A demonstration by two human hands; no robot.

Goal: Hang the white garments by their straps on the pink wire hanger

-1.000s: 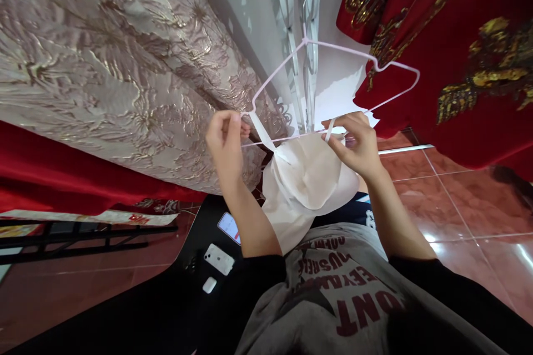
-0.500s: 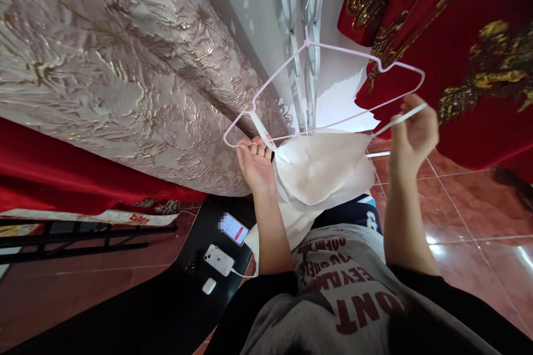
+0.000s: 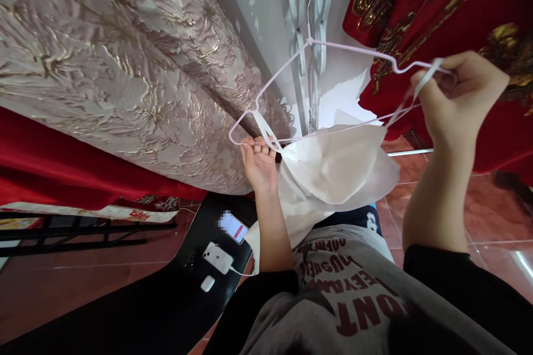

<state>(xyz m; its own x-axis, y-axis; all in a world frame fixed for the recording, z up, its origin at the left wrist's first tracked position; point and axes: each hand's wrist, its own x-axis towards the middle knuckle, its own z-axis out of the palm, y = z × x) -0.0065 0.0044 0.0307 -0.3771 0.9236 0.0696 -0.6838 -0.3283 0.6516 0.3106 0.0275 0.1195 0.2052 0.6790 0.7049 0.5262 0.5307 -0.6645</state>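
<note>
Lifted strap (image 3: 425,79), pinched in right hand (image 3: 458,94), up to right end of hanger (image 3: 353,49); kept left hand (image 3: 259,162) gripping its left corner.

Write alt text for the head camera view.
A white strappy garment hangs half-fitted on a pink wire hanger: the left hand grips the hanger's left end, the right hand holds a strap at its right end. Brocade fabric hangs left, red gold-embroidered cloth right.

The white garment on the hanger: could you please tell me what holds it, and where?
The right hand pinches the garment's strap; the left hand grips the hanger's lower corner beside the other strap.
</note>
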